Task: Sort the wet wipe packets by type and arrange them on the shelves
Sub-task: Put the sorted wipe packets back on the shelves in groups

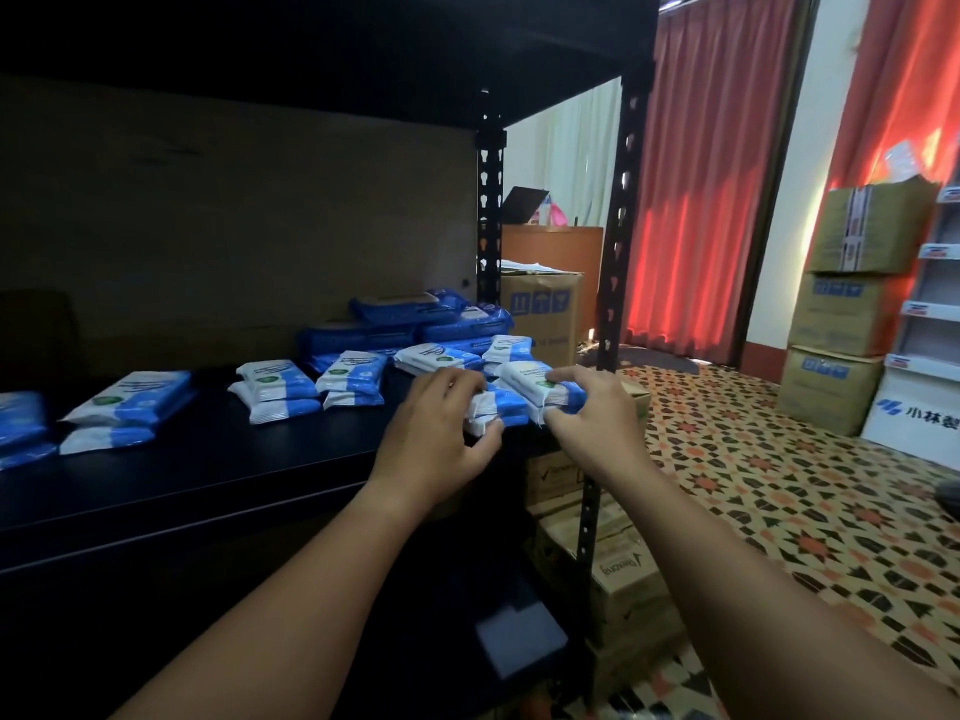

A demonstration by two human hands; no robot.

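Several small white-and-blue wet wipe packets lie in short stacks along the black shelf (pixel 218 475). A stack at the shelf's right end (pixel 501 405) sits between my hands. My left hand (pixel 441 433) grips its near left side, thumb under the lower packet. My right hand (pixel 587 407) holds the top right packet (pixel 530 381) with fingers over it. Larger dark blue packets (pixel 395 324) are piled at the back right. Further small stacks sit at the middle (pixel 275 389) and at the left (pixel 130 402).
A black shelf post (pixel 618 262) stands just right of my hands. Cardboard boxes are stacked below and behind the rack (pixel 543 309) and at the right wall (pixel 841 314). Patterned tile floor (pixel 779 485) and red curtains (pixel 717 200) lie to the right.
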